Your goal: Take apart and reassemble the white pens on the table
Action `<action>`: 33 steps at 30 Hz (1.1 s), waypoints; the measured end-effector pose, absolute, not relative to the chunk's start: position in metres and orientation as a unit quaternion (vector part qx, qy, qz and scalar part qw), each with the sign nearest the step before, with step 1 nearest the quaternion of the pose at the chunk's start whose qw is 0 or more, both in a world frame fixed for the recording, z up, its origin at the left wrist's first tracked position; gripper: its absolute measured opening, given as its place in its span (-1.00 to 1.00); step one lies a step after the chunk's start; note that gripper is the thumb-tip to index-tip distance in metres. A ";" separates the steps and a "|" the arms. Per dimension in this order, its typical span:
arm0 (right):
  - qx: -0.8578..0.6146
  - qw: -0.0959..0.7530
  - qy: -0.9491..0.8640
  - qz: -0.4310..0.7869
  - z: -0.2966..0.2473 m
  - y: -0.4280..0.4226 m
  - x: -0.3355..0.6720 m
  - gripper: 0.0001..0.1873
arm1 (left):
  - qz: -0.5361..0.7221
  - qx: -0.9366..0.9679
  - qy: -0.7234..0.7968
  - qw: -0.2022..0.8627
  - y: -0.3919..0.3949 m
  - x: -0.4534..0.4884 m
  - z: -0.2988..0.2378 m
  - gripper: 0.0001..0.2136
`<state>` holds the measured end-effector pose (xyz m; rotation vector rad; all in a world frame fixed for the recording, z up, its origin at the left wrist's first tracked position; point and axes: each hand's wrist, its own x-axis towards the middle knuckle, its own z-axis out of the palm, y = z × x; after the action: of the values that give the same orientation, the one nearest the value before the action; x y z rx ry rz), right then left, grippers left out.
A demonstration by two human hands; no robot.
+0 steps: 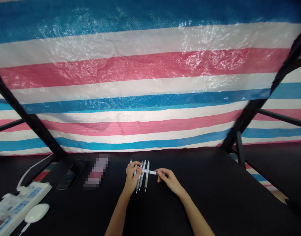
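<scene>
Between my two hands a white pen (152,172) is held crosswise, roughly level. My left hand (133,173) is closed on its left end, with thumb and fingers bent together. At the other end, my right hand (169,179) pinches the pen's tip part, which the fingers mostly hide. Several white pens with grey grips (146,182) lie side by side on the black table (160,213), tips toward me, under the held pen and partly covered by my left hand.
A dark phone (70,174) and a blurred-out pinkish item (97,171) lie left of the pens. Farther left are a white power strip (25,205) with plugs and a round white charger (36,213). Black frame bars and a striped plastic sheet (140,127) stand behind.
</scene>
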<state>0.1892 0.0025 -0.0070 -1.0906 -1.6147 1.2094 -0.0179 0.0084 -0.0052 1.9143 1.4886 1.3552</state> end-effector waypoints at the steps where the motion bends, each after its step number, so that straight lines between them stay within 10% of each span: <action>1: -0.433 0.406 -0.648 0.477 -0.007 0.002 0.189 -0.59 | 0.482 0.676 0.528 0.180 0.008 -0.017 -0.005 -0.63; 33: -0.481 0.500 -0.599 0.400 -0.011 0.009 0.205 -0.67 | 0.586 0.516 0.565 0.264 0.016 -0.036 -0.010 -0.50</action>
<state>0.2052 0.0091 -0.0107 -1.1631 -1.4483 0.9674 -0.0362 0.0163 -0.0097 1.3961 1.5286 1.5853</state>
